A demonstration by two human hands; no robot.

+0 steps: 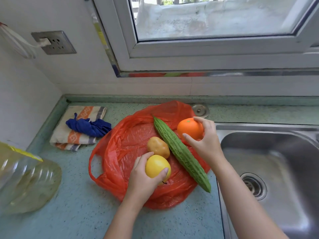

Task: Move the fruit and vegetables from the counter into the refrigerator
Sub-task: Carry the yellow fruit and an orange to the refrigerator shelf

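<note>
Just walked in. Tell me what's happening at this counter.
A person is gathering produce from a crumpled red plastic bag spread on the green speckled counter, beside a steel sink. The left hand grips a round yellow fruit; the right hand grips a round orange. A long bumpy green gourd and a brownish potato lie on the bag, not held. No refrigerator is in view.

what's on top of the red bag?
On the red bag: bitter gourd, potato, yellow fruit gripped by the left hand, orange gripped by the right hand. Hands hide whether those two touch it.
</note>
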